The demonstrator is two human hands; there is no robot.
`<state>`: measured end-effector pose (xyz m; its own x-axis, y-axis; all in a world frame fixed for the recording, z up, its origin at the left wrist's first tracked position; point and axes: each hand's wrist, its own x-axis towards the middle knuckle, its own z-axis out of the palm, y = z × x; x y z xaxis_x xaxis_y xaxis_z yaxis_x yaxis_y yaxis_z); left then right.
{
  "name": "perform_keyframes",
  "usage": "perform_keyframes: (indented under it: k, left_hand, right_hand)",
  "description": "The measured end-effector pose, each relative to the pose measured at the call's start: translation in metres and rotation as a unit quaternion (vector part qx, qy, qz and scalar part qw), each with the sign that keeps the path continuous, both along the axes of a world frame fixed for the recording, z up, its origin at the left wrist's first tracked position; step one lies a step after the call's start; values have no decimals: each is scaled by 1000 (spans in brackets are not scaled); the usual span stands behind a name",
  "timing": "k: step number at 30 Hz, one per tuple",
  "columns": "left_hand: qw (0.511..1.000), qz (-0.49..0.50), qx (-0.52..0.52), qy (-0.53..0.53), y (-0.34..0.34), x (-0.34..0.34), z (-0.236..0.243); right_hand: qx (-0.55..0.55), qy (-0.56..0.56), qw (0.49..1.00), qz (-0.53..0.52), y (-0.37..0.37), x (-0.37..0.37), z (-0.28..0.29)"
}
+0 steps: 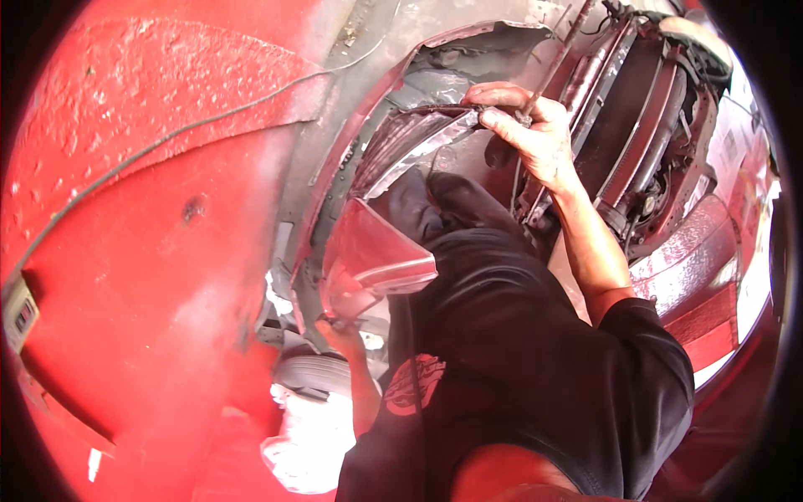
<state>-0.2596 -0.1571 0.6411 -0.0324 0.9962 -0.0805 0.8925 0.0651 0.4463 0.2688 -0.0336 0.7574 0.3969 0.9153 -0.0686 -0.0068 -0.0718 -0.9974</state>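
A large curved car bumper cover (pixel 339 155), reddish along its outer edge with dark ribbed grille-like parts inside, stands in front of my body. My right hand (pixel 535 134) is closed at its upper inner edge, thumb and fingers pinching the rim. A long thin rod (pixel 552 67) passes by that hand; a dark handle-like end shows below the palm, and I cannot tell whether the two are one tool. Low on the left, my left hand (pixel 341 336) is closed on the cover's other end, its fingers partly hidden. A glossy, angular reddish panel (pixel 376 259) sits just above it.
At the right is an opened car front (pixel 644 125) with its radiator and frame bared. A reddish body panel (pixel 694 251) lies below it. A thin cable (pixel 176 132) crosses the red surface at left. A tyre-like ribbed object (pixel 314 374) and white crumpled material (pixel 309 443) lie lower left.
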Motion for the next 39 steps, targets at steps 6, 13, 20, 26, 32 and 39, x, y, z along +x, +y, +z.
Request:
perform_keyframes:
  k: [6,13,20,26,32,39]
  left_hand:
    - [997,-17,72,-35,-10,-5,0]
    - [994,12,-22,-108,1,-30,-7]
    - [938,74,-217,-260,27,-118,-71]
    - [966,-159,-205,-4,87,-103,-49]
    - [970,-143,-163,-110,112,-107,-44]
    - [967,-113,-140,-180,118,-70,-23]
  right_hand:
    - [21,67,998,-9,-4,-8,3]
    - [9,86,993,84,8,-21,31]
    - [44,203,959,194,30,-45,73]
    - [78,81,971,212,44,-72,100]
    - [160,51,961,219,51,-88,119]
    - [181,6,962,204,46,-77,122]
